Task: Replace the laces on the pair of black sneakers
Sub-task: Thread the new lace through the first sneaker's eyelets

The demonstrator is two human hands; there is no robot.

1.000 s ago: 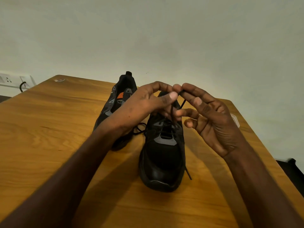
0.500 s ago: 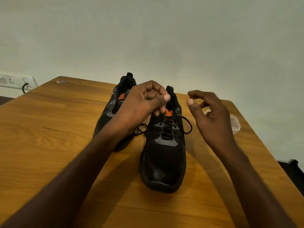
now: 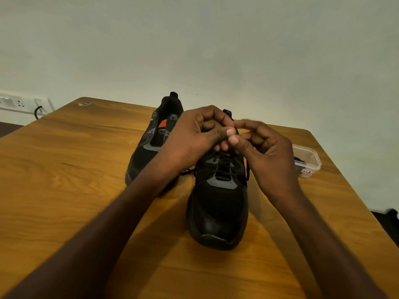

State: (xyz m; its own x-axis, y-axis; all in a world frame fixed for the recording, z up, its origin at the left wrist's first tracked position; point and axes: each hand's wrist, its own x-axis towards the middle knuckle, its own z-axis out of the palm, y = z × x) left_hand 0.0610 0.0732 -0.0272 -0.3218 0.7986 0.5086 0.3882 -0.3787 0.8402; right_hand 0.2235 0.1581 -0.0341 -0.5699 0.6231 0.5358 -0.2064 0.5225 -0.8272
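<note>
Black laces (image 3: 224,169) crossed the near sneaker (image 3: 218,203), which stood toe-first on the wooden table (image 3: 64,169) beside the other sneaker (image 3: 151,152). Above its tongue, the left hand (image 3: 194,139) and right hand (image 3: 263,152) met with curled fingers, thumbs touching. Whether either pinched a lace could not be told.

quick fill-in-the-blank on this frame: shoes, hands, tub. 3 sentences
1. Both hands meet above the near sneaker, the one on the person's ____ side.
2. The far sneaker shows an ____ patch on its tongue.
3. The clear plastic tub sits on the wooden ____, right of the right hand.

Missing words: right; orange; table
</note>
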